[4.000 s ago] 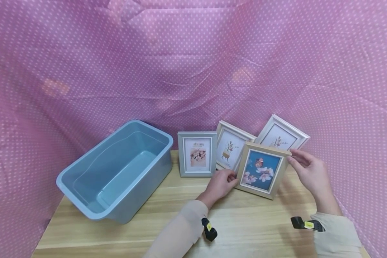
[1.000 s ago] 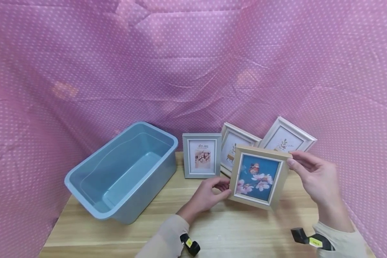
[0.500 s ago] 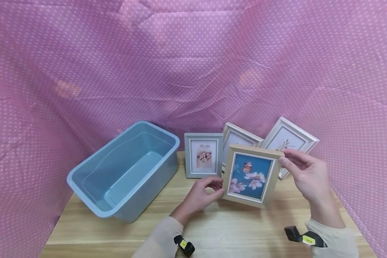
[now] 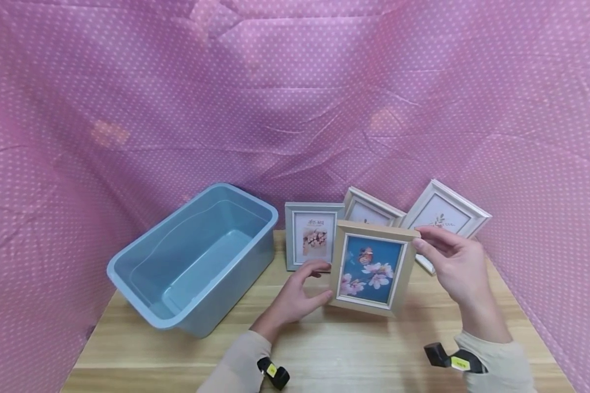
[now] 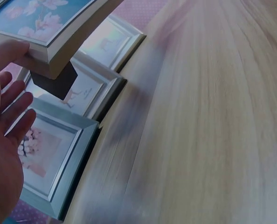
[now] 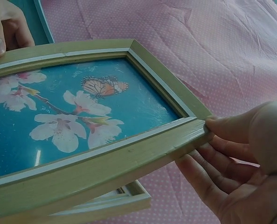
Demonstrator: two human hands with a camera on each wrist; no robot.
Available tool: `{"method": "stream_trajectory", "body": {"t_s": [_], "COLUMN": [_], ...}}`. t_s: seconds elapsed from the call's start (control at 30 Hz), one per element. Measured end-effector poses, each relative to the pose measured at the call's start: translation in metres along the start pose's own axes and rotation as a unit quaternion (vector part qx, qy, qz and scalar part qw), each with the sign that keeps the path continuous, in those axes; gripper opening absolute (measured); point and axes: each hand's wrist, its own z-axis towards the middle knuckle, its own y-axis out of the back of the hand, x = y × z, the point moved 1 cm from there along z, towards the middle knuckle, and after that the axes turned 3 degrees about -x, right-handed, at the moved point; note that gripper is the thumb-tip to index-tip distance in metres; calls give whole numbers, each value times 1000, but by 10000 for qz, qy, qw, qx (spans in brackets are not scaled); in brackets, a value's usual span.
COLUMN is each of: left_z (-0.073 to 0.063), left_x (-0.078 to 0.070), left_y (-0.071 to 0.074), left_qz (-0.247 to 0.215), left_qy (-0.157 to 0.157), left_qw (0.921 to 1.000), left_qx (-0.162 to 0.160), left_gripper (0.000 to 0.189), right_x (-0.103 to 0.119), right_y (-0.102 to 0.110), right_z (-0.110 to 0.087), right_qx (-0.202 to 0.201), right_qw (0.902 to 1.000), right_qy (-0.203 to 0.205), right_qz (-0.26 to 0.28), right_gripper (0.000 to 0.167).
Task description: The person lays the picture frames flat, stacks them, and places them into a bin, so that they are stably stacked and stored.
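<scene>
A tan picture frame with a butterfly and pink blossoms on blue is held tilted a little above the table. My right hand pinches its upper right corner, thumb in front and fingers behind. At its lower left edge is my left hand, its thumb against the frame's edge; the other fingers are spread behind, beside the dark stand. Behind it stand a grey-green picture frame with a blossom print, a cream picture frame partly hidden, and a tilted white picture frame.
A deep blue plastic tub stands on the left of the wooden table, and its visible inside is bare. Pink dotted cloth hangs behind and at both sides.
Both hands have lifted the tan picture frame off the table and moved it left, in front of the cream one. More of the white frame shows. The head view has shifted slightly.
</scene>
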Motion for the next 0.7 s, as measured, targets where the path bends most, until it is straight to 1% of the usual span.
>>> {"method": "stream_trajectory", "body": {"t_s": [0.07,0.3,0.47,0.6,0.7], "left_z": [-1,-2,-3,-5,-6], "left_x": [2,7,8,8,10], "left_y": [2,9,13,14,15], "left_qz": [3,15,65,-31,-77], "left_qy": [109,96,319,546,587], "left_qw": [9999,9998,9991,9977,9969], "left_qx": [29,162,288,411,511], "left_gripper": [63,77,86,92,97], "right_x": [1,3,4,4,5], "right_y": [-3,-11,-17,-22,-25], "right_z": [0,1,0,-1,-1], "right_qx": [14,88,185,204,236], "right_qw": [10000,9996,9990,9987,9981], "right_qy": [52,181,236,247,310], "right_qz": [11,191,334,405,478], "right_gripper": [31,29,28,28,26]}}
